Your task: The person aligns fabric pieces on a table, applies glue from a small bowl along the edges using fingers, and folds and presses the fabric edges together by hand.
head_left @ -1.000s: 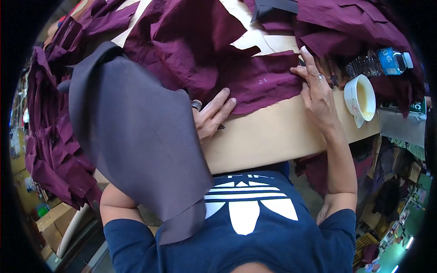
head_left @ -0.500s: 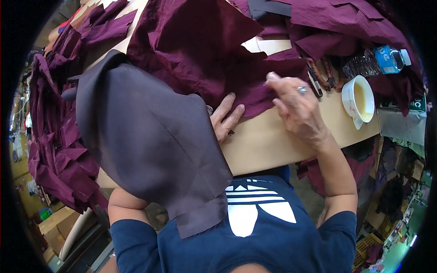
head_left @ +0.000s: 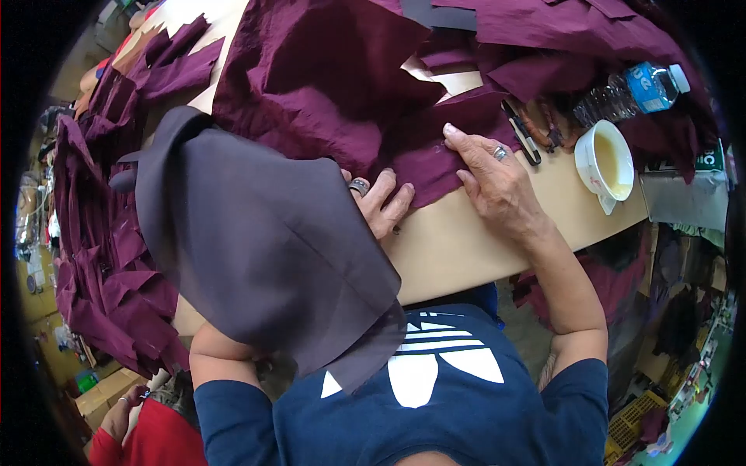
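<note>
Flattening the maroon cloth on the counter seems the step in hand; the left hand spreads its fingers by the edge, any grip underneath hidden. The right hand, loosely curled over the cloth, appears unladen; the next move calls for keeping that edge flat.

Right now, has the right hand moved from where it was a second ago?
Yes. Judged against the white bowl, the right hand has moved left, farther away.
</note>
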Motion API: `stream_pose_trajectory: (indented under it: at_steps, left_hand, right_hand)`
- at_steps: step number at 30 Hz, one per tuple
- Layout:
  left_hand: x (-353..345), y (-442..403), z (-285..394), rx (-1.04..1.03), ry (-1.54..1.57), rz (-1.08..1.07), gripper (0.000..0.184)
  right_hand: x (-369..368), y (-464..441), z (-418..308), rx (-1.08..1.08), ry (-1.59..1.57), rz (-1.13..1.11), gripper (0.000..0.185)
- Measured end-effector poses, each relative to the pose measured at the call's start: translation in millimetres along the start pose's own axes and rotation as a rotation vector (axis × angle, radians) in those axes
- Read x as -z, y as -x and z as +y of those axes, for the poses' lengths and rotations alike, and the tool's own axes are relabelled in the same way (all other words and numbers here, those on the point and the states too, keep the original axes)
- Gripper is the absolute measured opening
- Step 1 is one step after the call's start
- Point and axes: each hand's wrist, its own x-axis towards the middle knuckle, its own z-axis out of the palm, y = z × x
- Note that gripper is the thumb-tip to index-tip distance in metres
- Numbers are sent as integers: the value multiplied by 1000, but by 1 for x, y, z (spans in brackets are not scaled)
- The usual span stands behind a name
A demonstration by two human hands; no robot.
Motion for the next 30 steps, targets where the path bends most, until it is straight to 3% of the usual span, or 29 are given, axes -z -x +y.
stream_pose_trajectory:
  at_steps: [7,16,19,22,23,27,30]
  left_hand:
    - [-11,-3,0,-19,9,129,61]
    - [-10,-5,6,8,54,138,56]
    - [-13,-5,6,16,23,135,55]
    - [-17,-4,5,-15,-24,169,54]
    - [-16,-2,6,2,-3,141,54]
    - [-21,2,1,14,-9,55,53]
    - [-16,1,5,23,-15,-11,54]
  right_hand:
    - [3,2,-2,49,113,-14,48]
    - [4,1,-3,97,98,48,52]
    - [8,-2,-12,100,-1,-29,55]
    - [5,-4,-5,-28,-40,-38,58]
    - [7,-5,-4,-132,-72,-58,60]
    - [7,-7,-14,84,-64,-41,64]
    - [7,-7,-2,-32,-91,-74,63]
